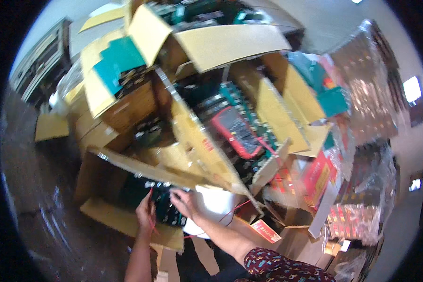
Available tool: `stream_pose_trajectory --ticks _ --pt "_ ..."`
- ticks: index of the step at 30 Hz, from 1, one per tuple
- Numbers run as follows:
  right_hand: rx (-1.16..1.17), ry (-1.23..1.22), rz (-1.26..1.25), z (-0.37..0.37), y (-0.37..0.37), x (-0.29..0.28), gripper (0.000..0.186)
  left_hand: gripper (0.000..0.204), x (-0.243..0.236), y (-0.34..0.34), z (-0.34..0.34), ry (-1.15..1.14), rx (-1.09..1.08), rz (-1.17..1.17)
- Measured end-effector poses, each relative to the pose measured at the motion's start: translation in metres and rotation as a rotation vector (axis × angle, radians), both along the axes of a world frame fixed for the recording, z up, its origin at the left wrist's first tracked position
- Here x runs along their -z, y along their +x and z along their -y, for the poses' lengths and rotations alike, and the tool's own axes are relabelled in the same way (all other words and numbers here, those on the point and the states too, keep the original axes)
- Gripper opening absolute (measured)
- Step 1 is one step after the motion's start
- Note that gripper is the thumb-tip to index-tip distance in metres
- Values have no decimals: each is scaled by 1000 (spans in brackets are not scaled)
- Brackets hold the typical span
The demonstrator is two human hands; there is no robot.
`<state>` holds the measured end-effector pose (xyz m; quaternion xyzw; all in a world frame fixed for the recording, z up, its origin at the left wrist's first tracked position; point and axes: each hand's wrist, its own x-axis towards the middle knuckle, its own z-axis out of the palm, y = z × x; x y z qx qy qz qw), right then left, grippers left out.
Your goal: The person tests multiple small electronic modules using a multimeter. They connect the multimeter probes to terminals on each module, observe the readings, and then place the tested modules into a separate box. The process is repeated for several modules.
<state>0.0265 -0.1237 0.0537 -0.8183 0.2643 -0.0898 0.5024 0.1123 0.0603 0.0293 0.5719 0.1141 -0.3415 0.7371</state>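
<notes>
My left hand [145,212] is closed in a pinch around a thin red test probe [151,193], its red lead hanging by the wrist. The probe points at dark green parts with shiny metal tips [163,203] inside an open cardboard box [91,211]. Beside it, my right hand [185,204] reaches over the same parts with its fingers bent together; what they hold is blurred and hidden. A red-framed multimeter [236,131] lies in the larger carton behind, on rows of similar green parts. Red and dark leads [235,207] run near my right forearm.
Tall carton flaps [207,150] stand between the near box and the multimeter. A white surface [214,207] lies under my right wrist. At the right are a red box [317,171] and plastic-wrapped cardboard stacks [362,89]. More open cartons [127,110] stand at the back left.
</notes>
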Motion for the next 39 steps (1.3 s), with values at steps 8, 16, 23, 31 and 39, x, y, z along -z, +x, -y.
stream_pose_trajectory --ticks 8,16,23,31,39 --pt "76 92 56 1 -3 37 22 38 8 11 9 65 -8 255" --pt "-19 -3 177 -6 36 35 25 39 16 28 27 522 38 778" --pt "-8 -103 190 -4 49 60 25 43 17 28 24 516 117 668" --pt "-13 -151 214 -10 52 62 23 45 40 27 16 343 60 605" --pt "-2 -127 211 -10 52 58 18 51 42 28 18 191 15 396"
